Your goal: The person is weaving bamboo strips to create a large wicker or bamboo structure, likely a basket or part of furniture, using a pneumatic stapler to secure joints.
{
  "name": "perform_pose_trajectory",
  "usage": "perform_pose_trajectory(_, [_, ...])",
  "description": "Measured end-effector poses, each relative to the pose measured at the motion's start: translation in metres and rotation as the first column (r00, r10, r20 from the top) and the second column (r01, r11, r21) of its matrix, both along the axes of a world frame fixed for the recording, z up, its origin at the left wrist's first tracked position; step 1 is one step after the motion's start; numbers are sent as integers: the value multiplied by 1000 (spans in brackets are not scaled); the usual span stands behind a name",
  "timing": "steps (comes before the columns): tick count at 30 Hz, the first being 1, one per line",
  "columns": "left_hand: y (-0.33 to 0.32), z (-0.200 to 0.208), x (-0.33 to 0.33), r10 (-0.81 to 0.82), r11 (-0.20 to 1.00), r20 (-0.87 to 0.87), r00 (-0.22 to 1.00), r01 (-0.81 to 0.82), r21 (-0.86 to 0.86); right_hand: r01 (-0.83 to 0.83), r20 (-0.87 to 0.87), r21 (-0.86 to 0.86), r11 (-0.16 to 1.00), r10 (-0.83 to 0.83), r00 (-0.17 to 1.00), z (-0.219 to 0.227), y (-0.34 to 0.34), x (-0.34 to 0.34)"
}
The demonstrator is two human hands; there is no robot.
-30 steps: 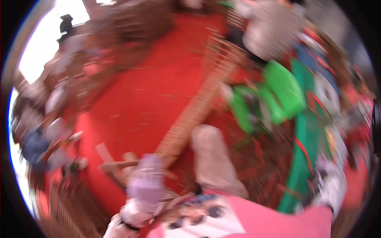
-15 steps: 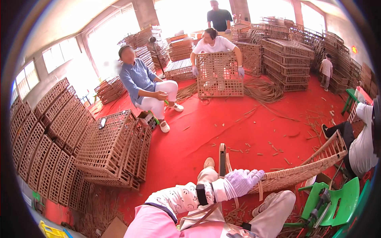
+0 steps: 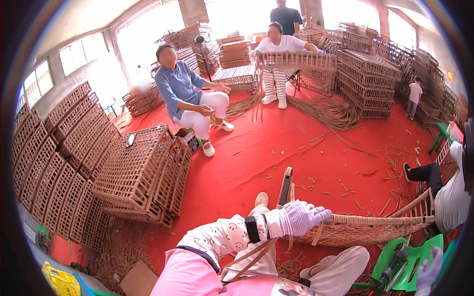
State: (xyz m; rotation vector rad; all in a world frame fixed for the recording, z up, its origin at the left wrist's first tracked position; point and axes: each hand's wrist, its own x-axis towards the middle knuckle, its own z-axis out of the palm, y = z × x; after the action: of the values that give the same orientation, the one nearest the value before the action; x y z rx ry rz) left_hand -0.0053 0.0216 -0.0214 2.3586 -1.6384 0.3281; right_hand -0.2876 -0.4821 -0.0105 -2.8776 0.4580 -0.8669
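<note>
My left hand, in a lilac-striped glove, is closed over the corner of a woven rattan panel that stretches to the right. Beside the wrist rises a dark, flat bar with a rounded end. Thin brown strips trail below my forearm. At the lower right my right hand, gloved too and slightly blurred, is next to a green plastic chair; its fingers look apart and I see nothing in them. A dark power tool lies on that chair.
Stacked rattan lattice crates stand on the left, a phone on top. Scraps litter the red floor. A seated person faces me; another holds a lattice panel. Someone sits close by at right.
My right hand has come into view at the lower right. The far person in white has tipped the lattice panel up. My left hand keeps its hold; the view has shifted slightly.
</note>
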Motion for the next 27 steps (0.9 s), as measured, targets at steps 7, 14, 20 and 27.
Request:
perform_pose_trajectory(7, [-11,25,1,53,981,-482,874,-137,-139,-507,-161,-134,851,486,859,45,160,152])
perform_pose_trajectory(14, [-13,24,14,-181,784,-901,393,-496,-374,-759,-249,-99,643,723,645,40,214,229])
perform_pose_trajectory(20, [-17,21,14,-230,742,-941,249,-581,-335,-774,-333,-71,629,717,613,37,236,244])
perform_pose_trajectory(27, [-13,17,9,-277,727,-911,306,-553,-407,-808,-472,-52,587,699,538,45,249,248])
